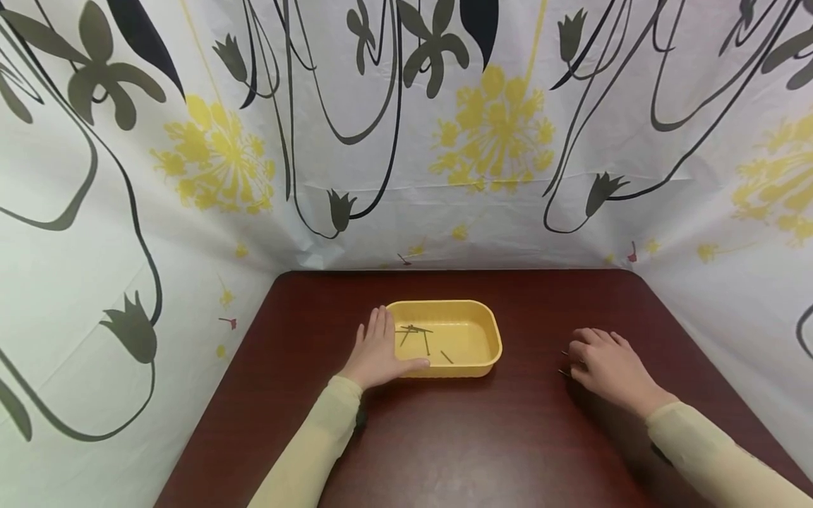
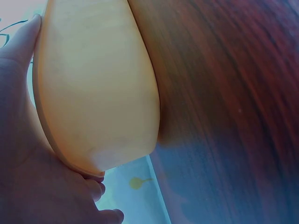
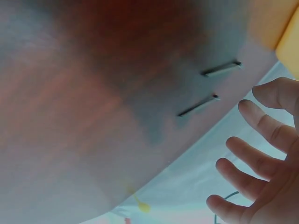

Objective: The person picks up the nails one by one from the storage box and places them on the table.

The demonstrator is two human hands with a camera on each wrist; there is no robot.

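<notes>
A yellow plastic tray (image 1: 470, 340) sits on the table with several thin nails (image 1: 426, 343) lying loose inside, mostly in its left half. My left hand (image 1: 375, 353) rests against the tray's left end, fingers straight along it and thumb stretched over the near rim. The left wrist view shows the tray's outer wall (image 2: 100, 88) beside that hand. To the right of the tray, my right hand (image 1: 606, 367) hovers low with loosely bent fingers. Two nails, an upper one (image 3: 222, 68) and a lower one (image 3: 198, 106), lie on the table by its fingertips, apart from them.
The dark red-brown wooden table (image 1: 483, 437) has rounded far corners. A white curtain (image 1: 394, 162) with grey and yellow plant prints hangs behind the table and along both sides.
</notes>
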